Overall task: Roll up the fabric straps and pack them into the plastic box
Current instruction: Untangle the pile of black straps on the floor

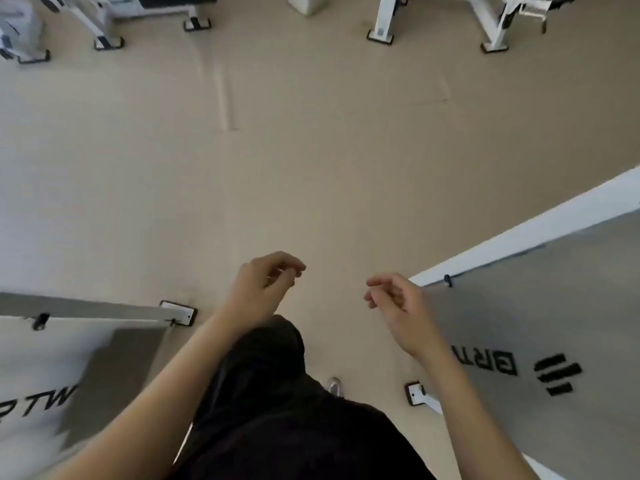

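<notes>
We look straight down at a beige floor (311, 168), both bare arms stretched out ahead of us. Our left hand (261, 289) hangs over the floor, its fingers loosely curled toward the thumb with nothing between them. Our right hand (398, 304) hangs near it but apart from it, at about the same height. Its fingers are likewise slack and bent, and it holds nothing. Neither hand touches anything.

Below the hands a leg in black trousers (263, 382) is out in front, and a grey shoe tip (334, 386) shows just beside it. On our right lies a grey pad (519, 306) with black lettering and a striped logo, edged by a white bar (519, 237). On our left a pale rail (86, 308) ends at a black-rimmed foot plate (178, 313) on the floor. Far ahead stand white machine legs (381, 19) on similar feet. The view is blurred, most of all at lower left. Where the straps and the box are, we cannot tell.
</notes>
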Tool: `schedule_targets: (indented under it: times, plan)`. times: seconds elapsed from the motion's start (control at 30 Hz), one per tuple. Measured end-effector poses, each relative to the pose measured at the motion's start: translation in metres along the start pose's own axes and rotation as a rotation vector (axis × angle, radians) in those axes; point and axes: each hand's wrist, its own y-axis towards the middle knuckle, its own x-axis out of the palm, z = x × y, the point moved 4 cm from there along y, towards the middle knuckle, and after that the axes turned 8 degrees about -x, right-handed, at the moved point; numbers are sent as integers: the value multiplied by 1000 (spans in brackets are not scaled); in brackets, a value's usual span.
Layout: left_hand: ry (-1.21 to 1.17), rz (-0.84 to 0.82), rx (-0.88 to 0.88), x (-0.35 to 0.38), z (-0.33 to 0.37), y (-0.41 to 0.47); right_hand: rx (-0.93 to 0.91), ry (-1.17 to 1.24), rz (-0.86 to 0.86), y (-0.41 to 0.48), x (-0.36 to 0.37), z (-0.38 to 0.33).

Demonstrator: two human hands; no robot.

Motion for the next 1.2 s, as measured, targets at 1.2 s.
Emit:
schedule_targets:
  times: [1.2]
  plan:
    - [183,-109,-178,-370,234,903,-71,-129,-77,1066,34,-281]
